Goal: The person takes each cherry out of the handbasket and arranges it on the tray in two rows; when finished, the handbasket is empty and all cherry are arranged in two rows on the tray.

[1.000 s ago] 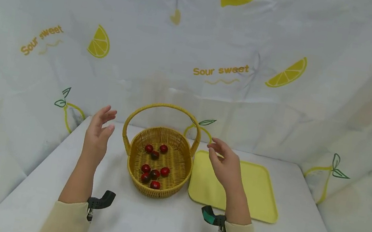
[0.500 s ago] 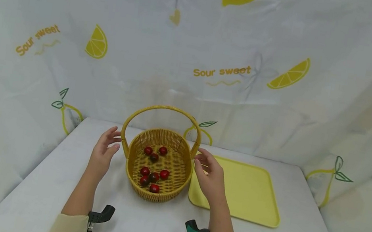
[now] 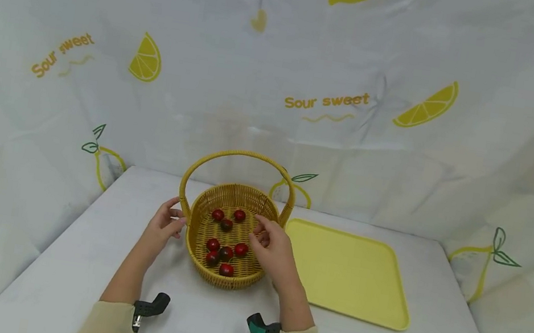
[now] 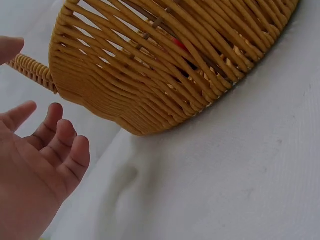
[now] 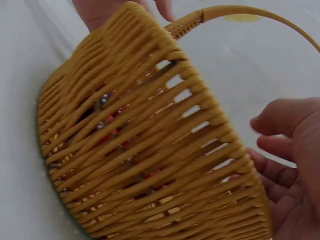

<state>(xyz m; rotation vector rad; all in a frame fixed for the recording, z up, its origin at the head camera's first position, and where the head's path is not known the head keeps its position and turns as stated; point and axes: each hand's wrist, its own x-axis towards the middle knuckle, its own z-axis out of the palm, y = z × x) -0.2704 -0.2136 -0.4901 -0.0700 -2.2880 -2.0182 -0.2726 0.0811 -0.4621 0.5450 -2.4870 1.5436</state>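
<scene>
A round golden wicker basket (image 3: 224, 282) with a tall arched handle stands on the table. Several small dark red round fruits (image 3: 226, 270) lie on its woven floor. My left hand (image 3: 162, 227) is beside the left foot of the handle, fingers loosely bent. In the left wrist view, a gap shows between this hand (image 4: 37, 165) and the basket wall (image 4: 150, 75). Over the basket's right rim hovers my right hand (image 3: 276, 251), its thumb and fingers bent and apart with nothing between them. The right wrist view has that hand (image 5: 300, 165) just beyond the rim.
To the right of the basket lies a flat yellow tray (image 3: 349, 274) with a raised edge. The white table (image 3: 202, 324) ends at a lemon-printed cloth (image 3: 374, 177) behind. Black camera mounts (image 3: 153, 306) are strapped to both wrists.
Both hands have come down and inward: the left to the side of the basket's handle, the right from above the tray to over the basket's right rim. Basket, fruits and tray stay put.
</scene>
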